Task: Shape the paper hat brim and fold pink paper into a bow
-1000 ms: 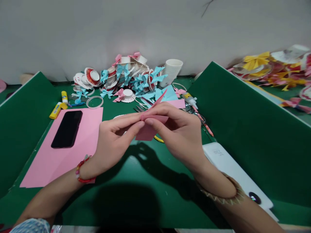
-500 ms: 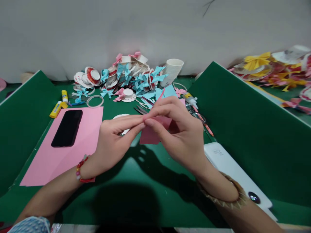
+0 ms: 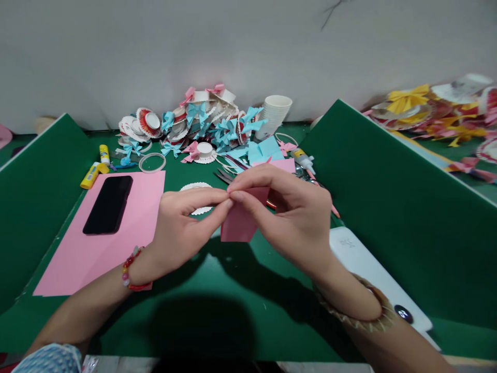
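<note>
Between my two hands, over the middle of the green table, is a folded piece of pink paper (image 3: 238, 224). My left hand (image 3: 186, 223) pinches its upper edge between thumb and forefinger. My right hand (image 3: 287, 217) pinches the same edge, its fingertips touching those of the left. The paper's lower part hangs below the fingertips, and its top is mostly hidden by my right fingers. Behind my left fingers lies a white scalloped paper disc (image 3: 197, 186), partly covered. Scissor blades (image 3: 223, 176) show just beyond the fingertips.
Pink sheets (image 3: 62, 259) lie at left under a black phone (image 3: 108, 204), near glue sticks (image 3: 90, 175) and a tape roll (image 3: 152, 162). Blue bows (image 3: 225, 132), paper crafts and stacked cups (image 3: 275, 114) stand behind. A white device (image 3: 373, 269) lies right. Green partitions (image 3: 407, 207) flank the table.
The pink paper has tilted so more of it hangs below my fingers. My right hand has shifted slightly down and right; the left has barely moved.
</note>
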The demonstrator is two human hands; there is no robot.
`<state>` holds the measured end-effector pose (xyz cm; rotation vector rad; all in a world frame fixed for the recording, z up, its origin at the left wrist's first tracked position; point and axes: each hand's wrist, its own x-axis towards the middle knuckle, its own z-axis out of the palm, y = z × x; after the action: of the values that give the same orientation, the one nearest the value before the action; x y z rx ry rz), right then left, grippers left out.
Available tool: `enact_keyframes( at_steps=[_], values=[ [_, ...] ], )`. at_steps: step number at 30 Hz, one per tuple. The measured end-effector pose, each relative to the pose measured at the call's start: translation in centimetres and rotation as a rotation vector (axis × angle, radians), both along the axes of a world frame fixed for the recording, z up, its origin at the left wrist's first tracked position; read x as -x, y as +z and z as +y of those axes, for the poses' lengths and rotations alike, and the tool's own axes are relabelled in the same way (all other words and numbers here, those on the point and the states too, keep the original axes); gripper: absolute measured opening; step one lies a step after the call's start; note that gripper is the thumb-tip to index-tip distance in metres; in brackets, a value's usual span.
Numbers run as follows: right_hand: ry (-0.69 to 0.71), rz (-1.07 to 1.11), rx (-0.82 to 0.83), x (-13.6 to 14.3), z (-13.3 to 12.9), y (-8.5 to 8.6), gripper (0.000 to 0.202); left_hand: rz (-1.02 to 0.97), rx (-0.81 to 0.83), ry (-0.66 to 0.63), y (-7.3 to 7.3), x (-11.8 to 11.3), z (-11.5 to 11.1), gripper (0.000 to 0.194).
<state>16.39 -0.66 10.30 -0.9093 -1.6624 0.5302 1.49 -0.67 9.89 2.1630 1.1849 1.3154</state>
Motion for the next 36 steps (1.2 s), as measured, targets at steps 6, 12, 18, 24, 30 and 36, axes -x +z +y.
enact_keyframes(
  at_steps=[6,12,18,24,30,36],
  values=[
    [-0.056,-0.133,-0.09,-0.7,0.2,0.4,0.014,0.196,-0.216,-0.037,0.3,0.5,0.3,0.013],
    [0.002,-0.104,-0.193,-0.7,0.2,0.1,0.02,0.294,-0.33,-0.146,0.3,0.9,0.8,0.013],
    [-0.001,0.123,-0.028,-0.5,0.5,-0.4,0.016,0.09,-0.108,-0.253,0.2,1.0,2.5,0.008],
    [-0.153,-0.494,-0.445,-1.1,1.5,-0.7,0.014,0.435,-0.442,-0.162,0.5,2.0,2.9,0.016],
    [-0.285,-0.677,-0.661,-1.5,1.9,-1.2,0.016,0.647,-0.534,-0.142,0.9,2.5,3.0,0.016],
    [-0.198,-0.426,-0.615,-2.1,2.0,-0.4,0.023,0.068,0.285,-0.093,1.6,2.6,3.6,0.037]
  ],
)
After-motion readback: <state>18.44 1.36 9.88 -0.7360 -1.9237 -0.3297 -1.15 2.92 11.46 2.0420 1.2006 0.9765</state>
